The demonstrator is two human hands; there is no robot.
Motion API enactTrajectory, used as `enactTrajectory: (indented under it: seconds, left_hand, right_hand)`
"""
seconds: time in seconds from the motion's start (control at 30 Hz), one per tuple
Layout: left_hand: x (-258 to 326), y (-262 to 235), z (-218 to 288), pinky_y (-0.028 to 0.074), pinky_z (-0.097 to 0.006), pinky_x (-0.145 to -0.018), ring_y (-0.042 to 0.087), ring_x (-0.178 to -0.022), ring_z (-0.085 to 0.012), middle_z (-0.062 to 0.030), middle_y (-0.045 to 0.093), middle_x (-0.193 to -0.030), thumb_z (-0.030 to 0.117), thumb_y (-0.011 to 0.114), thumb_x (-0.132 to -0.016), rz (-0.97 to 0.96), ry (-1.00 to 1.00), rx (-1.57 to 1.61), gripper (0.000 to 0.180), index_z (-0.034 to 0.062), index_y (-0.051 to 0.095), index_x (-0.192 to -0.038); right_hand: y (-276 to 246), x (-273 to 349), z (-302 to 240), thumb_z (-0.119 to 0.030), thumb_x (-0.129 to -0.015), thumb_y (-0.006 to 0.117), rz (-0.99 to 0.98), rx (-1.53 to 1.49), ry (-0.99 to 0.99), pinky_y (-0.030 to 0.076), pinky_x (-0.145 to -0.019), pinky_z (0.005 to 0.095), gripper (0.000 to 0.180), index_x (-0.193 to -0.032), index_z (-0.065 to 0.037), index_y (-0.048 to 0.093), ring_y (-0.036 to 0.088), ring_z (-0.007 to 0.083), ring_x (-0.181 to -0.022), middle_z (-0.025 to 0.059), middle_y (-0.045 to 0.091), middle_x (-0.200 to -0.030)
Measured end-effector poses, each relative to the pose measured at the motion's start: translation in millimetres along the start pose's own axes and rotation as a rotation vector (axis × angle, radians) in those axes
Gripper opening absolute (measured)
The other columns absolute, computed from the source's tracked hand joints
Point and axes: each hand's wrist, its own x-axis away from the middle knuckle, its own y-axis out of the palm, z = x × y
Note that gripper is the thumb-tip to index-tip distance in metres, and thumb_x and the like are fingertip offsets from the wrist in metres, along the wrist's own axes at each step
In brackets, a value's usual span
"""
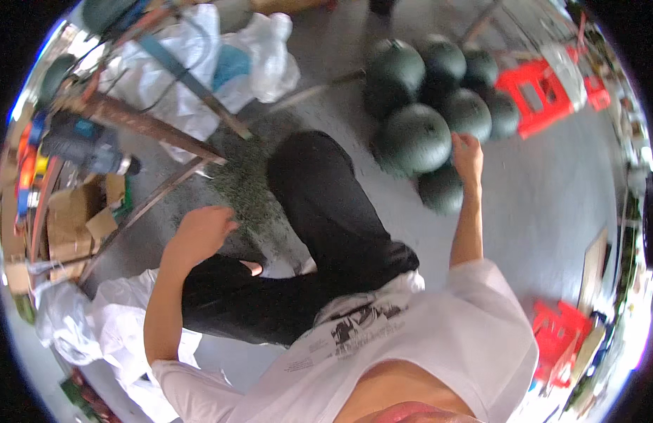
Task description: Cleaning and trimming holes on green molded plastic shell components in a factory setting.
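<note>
My right hand (468, 156) is at the right edge of a large dark green ball (414, 139), its fingers curled in. Whether it grips the ball or something small cannot be made out. Several similar dark green balls (395, 70) sit close together on the floor around it, and a smaller ball (441, 190) lies just below my right hand. On the other side, my left hand (203, 233) hangs above my bent leg, its fingers loosely bent and a little apart, with nothing visible in them. Beneath and beyond it, green clippings (245, 180) are scattered over the grey floor.
A metal-legged stand (153, 129) with a dark power tool (87, 143) is at the left, near a cardboard box (76, 215). White plastic bags (266, 60) lie at the far left, more sacks (132, 310) near left. Red plastic stools (541, 95) (559, 342) stand at the right.
</note>
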Motion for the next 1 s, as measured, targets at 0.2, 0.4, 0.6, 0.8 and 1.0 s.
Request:
enactTrajectory:
  seconds: [0.2,0.4,0.6,0.8,1.0]
  left_hand:
    - [-37.6,18.9,-13.8,0.054,-0.045,-0.075,0.070,-0.088,-0.0328,-0.0111,0.071,-0.086,0.018,0.075,-0.077,-0.175,0.183,-0.026,0.007,0.0131,0.077,-0.081]
    - [-29.8,28.4,-39.9,0.054,-0.045,-0.076,0.070,-0.087,-0.0329,-0.0099,0.072,-0.086,0.011,0.074,-0.074,-0.020,0.061,0.034,0.013,0.0137,0.073,-0.086]
    - [-37.0,33.7,-26.9,0.054,-0.047,-0.074,0.070,-0.085,-0.0357,-0.0105,0.073,-0.087,0.013,0.070,-0.075,-0.003,0.117,0.102,0.011,0.0134,0.073,-0.085]
    - [-14.3,21.1,-4.1,0.056,-0.049,-0.075,0.072,-0.087,-0.0386,-0.0186,0.073,-0.086,0.039,0.070,-0.087,-0.043,0.200,0.118,0.033,0.0064,0.075,-0.089]
    - [7.2,3.8,-8.4,0.054,-0.050,-0.080,0.071,-0.093,-0.0383,-0.0215,0.073,-0.093,0.050,0.065,-0.092,-0.172,0.168,0.241,0.049,0.0023,0.073,-0.097]
  right_hand:
    - [-23.2,-44.6,-143.4,-0.028,-0.097,0.067,-0.098,-0.307,-0.268,0.054,-0.077,0.0300,0.030,-0.106,0.000,0.072,0.070,0.0157,-0.083,0.0103,0.073,-0.081]
    - [-29.1,-71.4,-387.6,-0.019,-0.095,0.068,-0.258,-0.403,-0.853,0.053,-0.085,0.0314,0.024,-0.108,0.001,0.070,0.071,0.0178,-0.092,0.0122,0.074,-0.097]
    - [20.6,-112.7,-602.8,-0.033,-0.094,0.069,-0.247,-0.258,-1.181,0.053,-0.084,0.0328,0.031,-0.105,-0.004,0.072,0.070,0.0184,-0.090,0.0116,0.075,-0.094]
    - [105.9,-210.7,-793.3,-0.046,-0.092,0.063,-0.029,-0.047,-1.325,0.053,-0.091,0.0394,0.043,-0.108,-0.008,0.074,0.070,0.0305,-0.103,0.0137,0.075,-0.106]
    - [197.2,-290.9,-886.1,-0.049,-0.094,0.067,0.204,-0.021,-1.227,0.050,-0.094,0.0362,0.051,-0.110,-0.001,0.072,0.067,0.0275,-0.108,0.0131,0.073,-0.104]
